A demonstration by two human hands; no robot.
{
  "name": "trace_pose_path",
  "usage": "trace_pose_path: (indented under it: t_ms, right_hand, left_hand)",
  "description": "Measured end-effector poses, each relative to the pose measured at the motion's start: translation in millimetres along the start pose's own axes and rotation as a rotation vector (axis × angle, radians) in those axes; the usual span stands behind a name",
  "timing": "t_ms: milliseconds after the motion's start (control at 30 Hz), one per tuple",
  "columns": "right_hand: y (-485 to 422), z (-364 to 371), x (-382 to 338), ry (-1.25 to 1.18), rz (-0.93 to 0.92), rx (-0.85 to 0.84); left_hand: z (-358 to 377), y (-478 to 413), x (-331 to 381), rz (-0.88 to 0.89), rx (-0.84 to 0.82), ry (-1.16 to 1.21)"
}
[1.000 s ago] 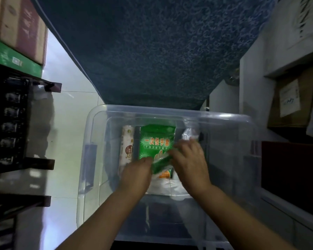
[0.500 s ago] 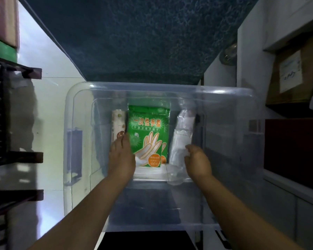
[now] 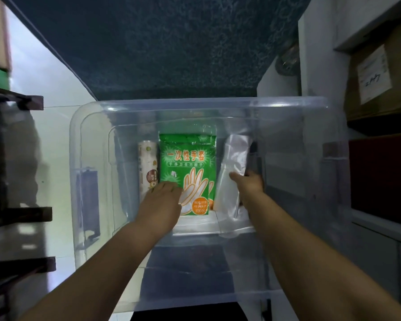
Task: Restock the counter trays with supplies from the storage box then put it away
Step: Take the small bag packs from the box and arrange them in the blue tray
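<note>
A clear plastic storage box [image 3: 195, 104] fills the middle of the head view, and both my arms reach into it. On its bottom lie a green pack of disposable gloves [image 3: 188, 163], a printed white roll [image 3: 147, 163] to its left, and a pack of clear plastic bags [image 3: 235, 154] to its right. My left hand [image 3: 162, 200] rests flat on the green pack's lower left corner, beside the roll, fingers spread. My right hand [image 3: 250, 185] grips the right edge of the clear bag pack, thumb on top. A dark item behind that hand is mostly hidden.
A dark blue patterned surface [image 3: 160, 42] lies beyond the box. A dark shelf rack [image 3: 14, 158] stands at the left over a pale tiled floor [image 3: 51, 135]. At the right are white cabinets [image 3: 380, 239] and a cardboard box [image 3: 375, 75] on a shelf.
Both hands let go of the green pack, which now lies flat. My right hand moved right onto the clear bag pack. My left hand settled on the green pack's corner.
</note>
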State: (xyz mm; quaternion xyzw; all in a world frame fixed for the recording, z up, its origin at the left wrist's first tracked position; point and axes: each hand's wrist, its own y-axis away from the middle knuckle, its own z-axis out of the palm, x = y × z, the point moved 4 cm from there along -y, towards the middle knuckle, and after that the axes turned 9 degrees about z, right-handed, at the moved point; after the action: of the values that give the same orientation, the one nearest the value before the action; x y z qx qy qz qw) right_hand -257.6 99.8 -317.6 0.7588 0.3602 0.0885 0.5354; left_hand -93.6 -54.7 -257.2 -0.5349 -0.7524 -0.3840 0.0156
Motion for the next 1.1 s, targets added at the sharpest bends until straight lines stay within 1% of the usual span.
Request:
trace_pose_path:
  t_ms: [100,167,233,267,300,400,433,467,533,567,600,633,667,733,800,900,1000,1100]
  right_hand:
    - [25,-8,-3,-0.068,-0.035,-0.103]
    - [46,-15,-7,-0.089,-0.105,-0.151]
    - [71,-19,-12,-0.109,-0.182,-0.252]
    - [84,-20,-16,-0.123,-0.210,-0.329]
    - [98,-21,-20,-0.130,-0.241,-0.407]
    - [129,-23,-39,-0.102,-0.346,-0.569]
    - [133,-25,-45,-0.098,-0.392,-0.604]
    - [136,-27,-52,-0.109,-0.433,-0.620]
    - [128,-35,-60,-0.086,-0.506,-0.501]
    - [120,-40,-60,-0.018,-0.518,-0.390]
    - [110,-43,-57,0.098,-0.522,-0.297]
    - [100,-42,-50,0.281,-0.520,-0.238]
    - [88,-38,-39,0.494,-0.504,-0.215]
    - [70,-29,-9,0.860,-0.461,-0.238]
    - [62,-19,13,1.069,-0.469,-0.265]
    - [52,1,35,1.236,-0.505,-0.326]
    - [44,14,43,1.430,-0.549,-0.256]
    - [38,21,42,1.518,-0.577,-0.204]
  left_hand:
    - [-16,1,10,-0.015,0.014,0.091]
    - [-31,1,23,-0.024,0.057,0.171]
    - [-48,-2,42,-0.004,0.135,0.250]
    - [-56,-4,51,-0.004,0.163,0.321]
    - [-64,-6,58,-0.041,0.183,0.457]
    - [-85,-6,72,-0.243,0.225,1.074]
    - [-92,-4,72,-0.272,0.257,1.190]
    - [-100,-2,71,-0.272,0.285,1.215]
    - [-114,3,64,-0.236,0.354,1.129]
    - [-121,6,59,-0.215,0.398,1.042]
    - [-127,9,53,-0.195,0.437,0.946]
    - [-132,11,47,-0.178,0.470,0.847]
    - [-136,14,43,-0.162,0.494,0.749]
    - [-141,19,34,-0.136,0.527,0.601]
    - [-141,23,25,-0.128,0.549,0.525]
    - [-131,28,15,-0.131,0.546,0.491]
    - [-120,31,10,-0.143,0.522,0.514]
    - [-112,33,7,-0.164,0.506,0.572]
